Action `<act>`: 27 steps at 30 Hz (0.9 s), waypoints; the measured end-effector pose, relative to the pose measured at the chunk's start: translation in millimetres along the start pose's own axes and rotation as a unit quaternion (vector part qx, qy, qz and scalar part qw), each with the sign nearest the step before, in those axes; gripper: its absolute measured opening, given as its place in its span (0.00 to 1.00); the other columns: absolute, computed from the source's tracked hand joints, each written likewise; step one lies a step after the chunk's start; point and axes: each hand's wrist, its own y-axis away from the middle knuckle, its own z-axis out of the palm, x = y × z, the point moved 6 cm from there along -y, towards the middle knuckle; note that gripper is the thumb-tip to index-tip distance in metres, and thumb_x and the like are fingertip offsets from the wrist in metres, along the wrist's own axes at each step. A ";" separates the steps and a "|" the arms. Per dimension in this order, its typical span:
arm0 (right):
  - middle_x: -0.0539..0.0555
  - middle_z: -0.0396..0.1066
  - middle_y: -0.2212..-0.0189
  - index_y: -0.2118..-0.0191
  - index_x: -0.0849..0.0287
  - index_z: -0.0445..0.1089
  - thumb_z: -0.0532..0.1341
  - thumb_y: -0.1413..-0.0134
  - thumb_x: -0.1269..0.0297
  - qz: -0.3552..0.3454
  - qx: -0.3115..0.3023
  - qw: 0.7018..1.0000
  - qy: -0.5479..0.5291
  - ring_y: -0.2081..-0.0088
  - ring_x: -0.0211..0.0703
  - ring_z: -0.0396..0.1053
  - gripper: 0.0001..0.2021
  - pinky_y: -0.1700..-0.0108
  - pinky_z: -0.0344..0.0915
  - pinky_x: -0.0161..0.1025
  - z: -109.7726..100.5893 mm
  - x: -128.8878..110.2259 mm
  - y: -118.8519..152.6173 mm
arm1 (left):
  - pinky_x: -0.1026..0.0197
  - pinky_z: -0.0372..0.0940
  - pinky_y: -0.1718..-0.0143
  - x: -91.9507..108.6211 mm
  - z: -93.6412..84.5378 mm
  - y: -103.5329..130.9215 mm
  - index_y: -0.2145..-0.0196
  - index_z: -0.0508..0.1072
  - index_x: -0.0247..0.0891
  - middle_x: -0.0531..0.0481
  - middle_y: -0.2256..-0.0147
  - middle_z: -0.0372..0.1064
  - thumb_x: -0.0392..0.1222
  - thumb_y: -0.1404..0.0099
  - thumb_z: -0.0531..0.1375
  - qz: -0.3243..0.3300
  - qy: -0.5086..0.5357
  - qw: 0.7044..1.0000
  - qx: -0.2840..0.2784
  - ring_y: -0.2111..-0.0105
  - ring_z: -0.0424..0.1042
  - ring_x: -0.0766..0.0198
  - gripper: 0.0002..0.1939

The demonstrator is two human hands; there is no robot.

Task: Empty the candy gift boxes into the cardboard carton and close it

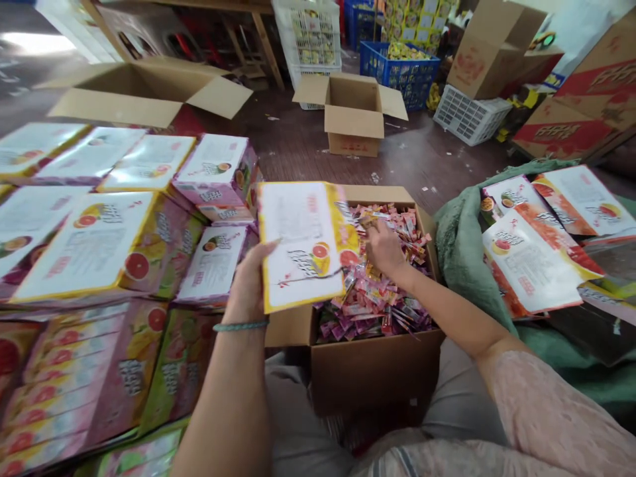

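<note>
My left hand (252, 275) grips the left side of a white, yellow-edged printed carton (298, 232) with a grapefruit picture, thumb on top. It is tilted above the left part of an open cardboard box (375, 371) between my knees. That box is full of small pink, red and purple sachets (382, 298). My right hand (382, 248) is over the sachets beside the printed carton's right end, fingers bent closed. What it holds, if anything, is blurred and partly hidden.
Rows of similar printed cartons (94, 238) are stacked at my left. Flattened cartons (529, 255) lie on a green sack (460, 252) at my right. Two open cardboard boxes, one large (119, 109) and one smaller (354, 119), stand ahead, with a blue crate (397, 76) behind.
</note>
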 end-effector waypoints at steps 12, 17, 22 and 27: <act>0.61 0.39 0.19 0.23 0.44 0.57 0.61 0.35 0.45 0.129 -0.140 0.981 0.028 0.23 0.84 0.42 0.38 0.30 0.45 0.83 86.7 100.3 -48.1 | 0.47 0.75 0.41 26.3 -5.2 14.8 0.47 0.79 0.32 0.45 0.57 0.85 0.33 0.43 0.58 0.110 -0.047 0.984 0.128 0.40 0.77 0.45 0.25; 0.62 0.44 0.20 0.22 0.47 0.56 0.58 0.32 0.49 0.103 -0.116 0.987 0.036 0.24 0.74 0.48 0.36 0.28 0.48 0.74 95.1 148.3 -65.6 | 0.46 0.76 0.42 27.5 -11.8 14.1 0.48 0.81 0.36 0.47 0.51 0.84 0.35 0.44 0.59 0.092 -0.080 0.979 0.165 0.37 0.75 0.43 0.26; 0.62 0.45 0.20 0.21 0.61 0.51 0.52 0.26 0.52 0.089 -0.111 0.988 0.064 0.21 0.62 0.40 0.35 0.21 0.38 0.60 100.1 186.6 -56.5 | 0.49 0.74 0.39 29.1 -14.6 11.3 0.47 0.81 0.35 0.46 0.51 0.84 0.35 0.42 0.59 0.107 -0.058 0.979 0.161 0.35 0.73 0.46 0.26; 0.58 0.40 0.19 0.21 0.52 0.54 0.51 0.25 0.46 0.149 -0.115 0.980 0.062 0.20 0.73 0.30 0.34 0.24 0.35 0.74 82.9 173.3 -57.2 | 0.46 0.75 0.40 30.4 -15.9 13.0 0.47 0.80 0.32 0.46 0.58 0.85 0.34 0.40 0.58 0.104 -0.029 0.981 0.159 0.41 0.79 0.46 0.24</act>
